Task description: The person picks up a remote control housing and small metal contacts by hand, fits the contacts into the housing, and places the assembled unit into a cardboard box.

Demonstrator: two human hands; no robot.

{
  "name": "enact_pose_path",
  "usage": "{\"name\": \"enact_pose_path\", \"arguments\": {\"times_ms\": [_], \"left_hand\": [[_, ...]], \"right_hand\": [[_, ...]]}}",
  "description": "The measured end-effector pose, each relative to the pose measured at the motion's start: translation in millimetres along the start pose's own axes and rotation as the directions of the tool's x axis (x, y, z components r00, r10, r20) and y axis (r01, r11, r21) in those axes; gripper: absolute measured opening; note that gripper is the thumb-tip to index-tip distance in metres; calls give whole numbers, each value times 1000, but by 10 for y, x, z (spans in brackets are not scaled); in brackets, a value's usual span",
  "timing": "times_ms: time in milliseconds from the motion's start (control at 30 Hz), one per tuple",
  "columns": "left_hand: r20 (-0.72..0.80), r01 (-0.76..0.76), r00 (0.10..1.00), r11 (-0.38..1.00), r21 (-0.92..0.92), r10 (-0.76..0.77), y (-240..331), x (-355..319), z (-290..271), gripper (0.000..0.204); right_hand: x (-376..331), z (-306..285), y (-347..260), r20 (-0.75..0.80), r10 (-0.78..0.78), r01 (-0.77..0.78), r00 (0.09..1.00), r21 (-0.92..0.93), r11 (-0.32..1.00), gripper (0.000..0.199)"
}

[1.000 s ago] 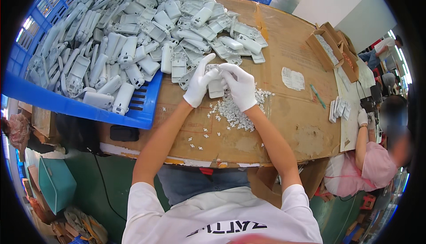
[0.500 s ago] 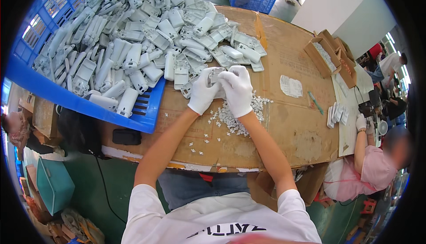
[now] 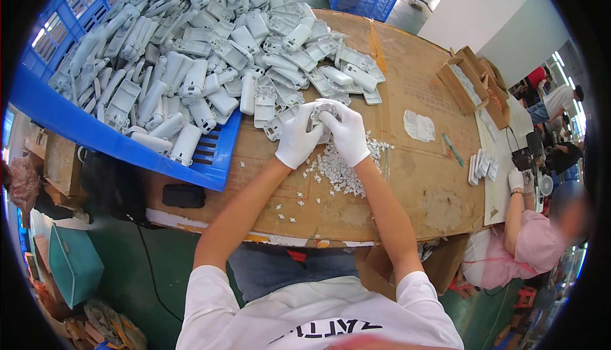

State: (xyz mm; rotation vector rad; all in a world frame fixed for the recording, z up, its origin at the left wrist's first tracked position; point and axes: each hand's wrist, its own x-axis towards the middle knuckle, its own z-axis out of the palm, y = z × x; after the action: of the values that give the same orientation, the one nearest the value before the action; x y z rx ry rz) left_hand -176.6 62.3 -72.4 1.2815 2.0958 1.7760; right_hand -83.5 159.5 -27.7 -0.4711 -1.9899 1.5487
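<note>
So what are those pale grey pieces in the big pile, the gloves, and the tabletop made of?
The grey pieces look like moulded plastic: matt, uniform colour, with ribs and cut-out windows. The white gloves, on the left hand and right hand, seem to be thin knitted fabric, soft and dull, though the weave is too small to see. The tabletop looks covered with brown corrugated cardboard, with taped seams and stains.

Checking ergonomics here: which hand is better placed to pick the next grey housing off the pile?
Probably the left hand: the pile of grey housings lies on its side, one lying just beside it. The right hand is farther away.
</note>
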Motion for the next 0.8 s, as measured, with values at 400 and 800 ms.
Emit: {"name": "enact_pose_path", "arguments": {"times_ms": [400, 800], "left_hand": [[-84, -75, 993, 996, 52, 79, 52, -27, 6, 39], [-62, 5, 998, 1000, 18, -4, 77, -13, 77, 36]], "right_hand": [[-7, 50, -2, -68, 4, -5, 998, -20, 1000, 22], [-11, 145, 65, -144, -42, 44, 989, 12, 999, 21]]}}
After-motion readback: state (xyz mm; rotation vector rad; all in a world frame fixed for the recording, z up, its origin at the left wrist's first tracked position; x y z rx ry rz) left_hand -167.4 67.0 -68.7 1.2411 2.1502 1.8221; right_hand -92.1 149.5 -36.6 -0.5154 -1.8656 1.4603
